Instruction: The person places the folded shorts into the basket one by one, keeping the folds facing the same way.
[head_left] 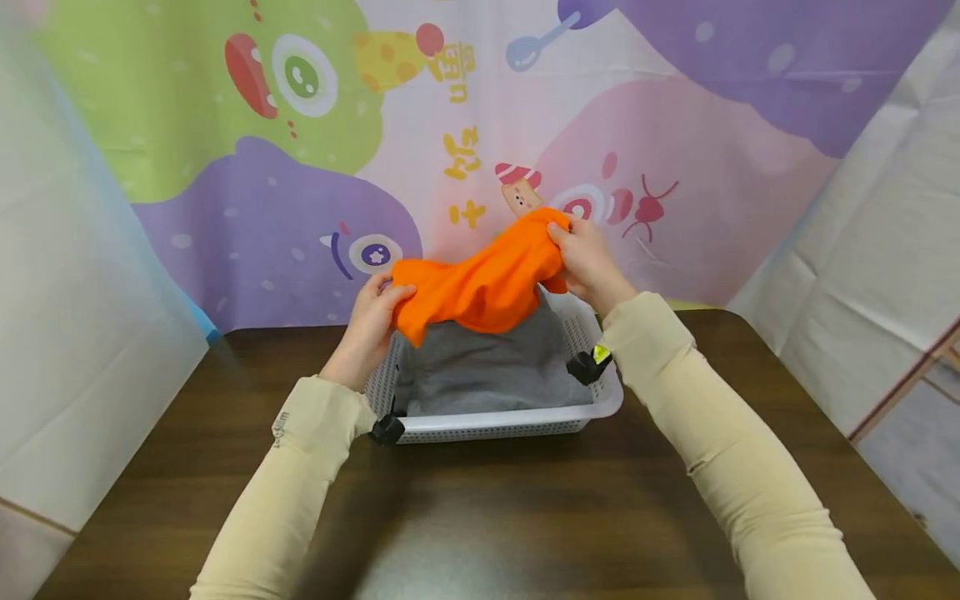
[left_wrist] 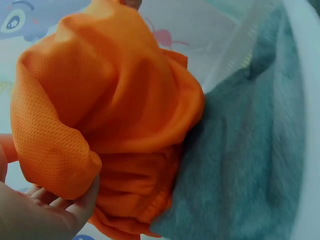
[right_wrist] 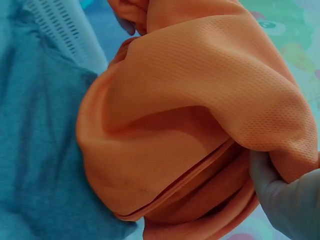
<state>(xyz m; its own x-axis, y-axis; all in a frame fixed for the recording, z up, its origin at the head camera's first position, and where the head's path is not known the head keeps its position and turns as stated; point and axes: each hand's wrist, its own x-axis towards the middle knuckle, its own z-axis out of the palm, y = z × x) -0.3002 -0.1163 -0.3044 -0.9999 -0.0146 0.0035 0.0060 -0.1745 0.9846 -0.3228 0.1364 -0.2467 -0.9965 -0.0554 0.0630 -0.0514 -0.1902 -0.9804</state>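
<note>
Both hands hold up an orange garment [head_left: 487,283] of thin, finely holed fabric, which sags in folds between them. At its left end, my left hand [head_left: 371,312] pinches the cloth, thumb on the near side. The right hand [head_left: 588,254] grips the other end, somewhat higher. In the left wrist view, gathered folds [left_wrist: 132,185] show low on the garment. A seam or hem edge crosses it in the right wrist view. Beneath it a grey cloth [head_left: 487,371] lies in a white plastic basket [head_left: 487,425], whose far side is partly hidden by the orange fabric.
The basket stands on a dark brown wooden table [head_left: 480,517], toward its far edge. Behind hangs a backdrop [head_left: 300,225] with cartoon figures, and white sheets [head_left: 855,242] close off the sides. Black wrist-worn devices [head_left: 387,429] overlap the basket's rim in the head view.
</note>
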